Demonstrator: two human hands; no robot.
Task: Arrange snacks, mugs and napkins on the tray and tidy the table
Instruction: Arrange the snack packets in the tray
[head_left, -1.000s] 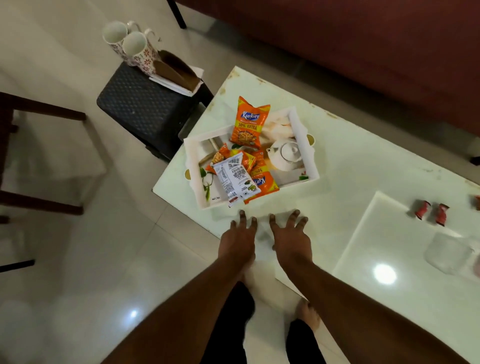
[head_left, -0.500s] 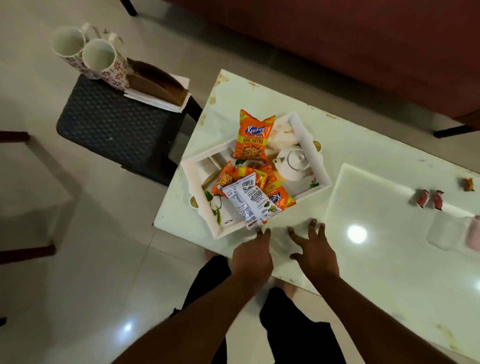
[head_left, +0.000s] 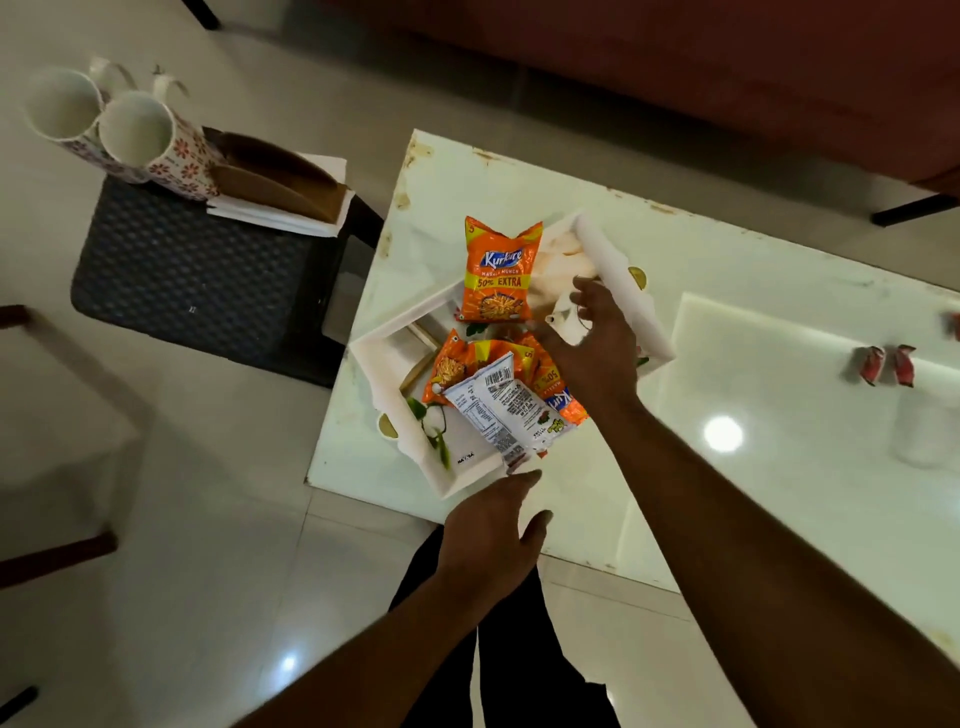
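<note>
Table: a white table (head_left: 779, 322) fills the right side of the frame.
Tray: a white tray (head_left: 618, 275) sits near the table's left end, in the middle of the frame.
Snacks: an orange Kurkure bag (head_left: 500, 273) stands in the tray; more orange bags (head_left: 457, 364) and a white packet (head_left: 498, 410) lie in a pile below it.
Teapot: a small white teapot (head_left: 563, 322) is partly hidden by a hand.
Right hand: the right hand (head_left: 597, 348) is open over the tray, above the teapot.
Left hand: the left hand (head_left: 488, 530) is open, at the tray's near edge.
Stool: a dark stool (head_left: 197, 275) in the upper left holds two flowery mugs (head_left: 140, 135) and white napkins (head_left: 291, 218).
Sweets: two red sweets (head_left: 885, 364) lie on the table at the right edge.
</note>
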